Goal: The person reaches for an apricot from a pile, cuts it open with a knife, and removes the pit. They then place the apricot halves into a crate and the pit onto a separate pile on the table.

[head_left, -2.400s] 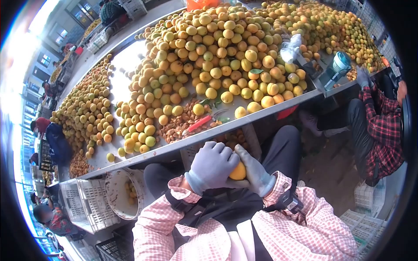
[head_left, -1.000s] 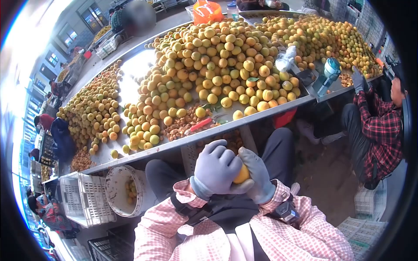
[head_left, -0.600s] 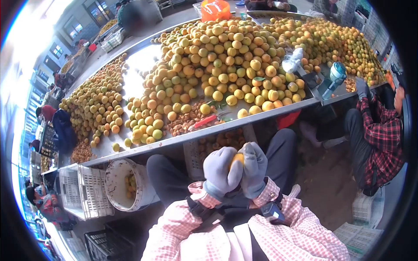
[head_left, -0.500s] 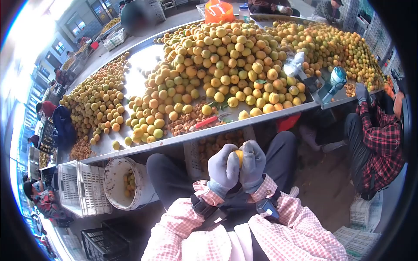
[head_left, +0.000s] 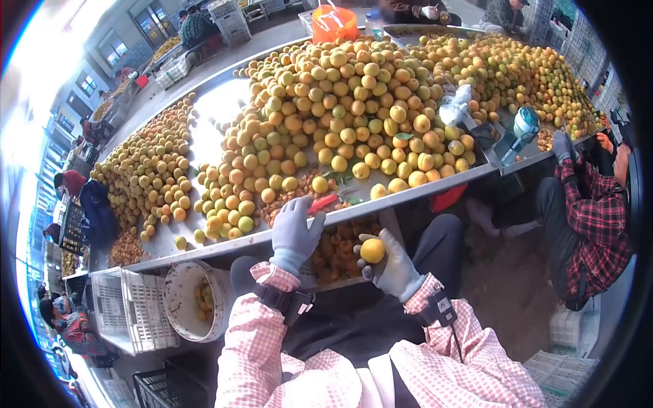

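Observation:
My right hand (head_left: 396, 266), in a grey glove, holds a yellow apricot (head_left: 373, 250) in its curled fingers above my lap. My left hand (head_left: 296, 230), gloved the same way, reaches over the metal table's front edge (head_left: 265, 236). Its thumb stands apart from the other fingers, and I see nothing held, though the underside is hidden. Just beyond those fingers lies a red-handled tool (head_left: 324, 202), partly covered by the hand. Brown pits (head_left: 272, 207) are scattered around it. A large heap of apricots (head_left: 326, 102) rises behind.
Under the table edge sits a crate of split apricots (head_left: 343, 248). To the left stand a white bucket (head_left: 221, 299) and white plastic crates (head_left: 146, 309). A co-worker in a plaid shirt (head_left: 595, 211) sits at right, near a teal-topped device (head_left: 525, 126). An orange bucket (head_left: 335, 26) stands behind the heap.
My hands were together around the apricot and have come apart. The left has moved forward and left to the table edge; the right keeps the apricot, now showing whole.

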Available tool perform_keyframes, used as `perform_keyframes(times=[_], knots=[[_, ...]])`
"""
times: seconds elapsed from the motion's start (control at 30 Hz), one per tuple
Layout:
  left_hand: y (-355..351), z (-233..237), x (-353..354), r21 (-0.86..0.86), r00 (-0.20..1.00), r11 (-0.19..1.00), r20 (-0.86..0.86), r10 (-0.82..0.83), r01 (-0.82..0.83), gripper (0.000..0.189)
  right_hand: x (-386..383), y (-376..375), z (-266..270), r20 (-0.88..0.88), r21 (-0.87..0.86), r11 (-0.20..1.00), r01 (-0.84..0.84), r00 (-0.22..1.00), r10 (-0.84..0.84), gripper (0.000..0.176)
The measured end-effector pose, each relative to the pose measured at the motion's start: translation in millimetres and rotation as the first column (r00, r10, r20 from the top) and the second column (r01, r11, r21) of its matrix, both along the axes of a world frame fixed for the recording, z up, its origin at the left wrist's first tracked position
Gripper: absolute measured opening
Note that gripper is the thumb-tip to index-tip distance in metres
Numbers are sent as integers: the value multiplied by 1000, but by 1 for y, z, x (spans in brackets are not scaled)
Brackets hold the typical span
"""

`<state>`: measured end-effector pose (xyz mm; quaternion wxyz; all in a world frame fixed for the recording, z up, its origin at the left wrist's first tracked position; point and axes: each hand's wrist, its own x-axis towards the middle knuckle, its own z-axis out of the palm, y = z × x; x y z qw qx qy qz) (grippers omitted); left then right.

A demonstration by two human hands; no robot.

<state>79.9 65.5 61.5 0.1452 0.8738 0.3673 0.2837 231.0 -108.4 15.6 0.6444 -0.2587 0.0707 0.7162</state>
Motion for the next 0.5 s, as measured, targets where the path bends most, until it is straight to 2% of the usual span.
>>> perform_keyframes(times=[0.03,0.1,0.13,0.2,0.27,0.33,0.4,0.47,0.5], knots=[[11,-3,3,11,1000,1000,7,-3,3,35,2,1,-2,49,44,999,7,999,-9,38],[26,-9,7,-65,979,998,-201,-21,8,40,7,0,-5,81,98,995,7,997,-15,36],[32,-12,11,-60,980,998,-197,-25,13,40,12,0,-5,85,102,995,12,996,-20,36],[42,-18,18,-11,935,998,-348,-60,60,39,22,2,-3,105,75,987,-141,986,132,35],[54,-23,28,-158,862,987,-503,-67,-16,41,28,12,7,151,50,988,-149,979,140,37],[72,-30,36,-230,796,972,-596,-109,-40,39,34,23,24,335,-21,989,-143,931,142,40],[80,-34,44,-230,764,973,-631,-133,-20,36,46,40,21,361,-21,991,-129,924,128,39],[85,-34,51,-249,697,969,-695,-178,-1,31,56,65,31,652,-43,986,-162,743,151,44],[86,-35,51,-242,719,970,-675,-166,-3,29,60,76,32,727,-65,985,-163,668,158,44]])
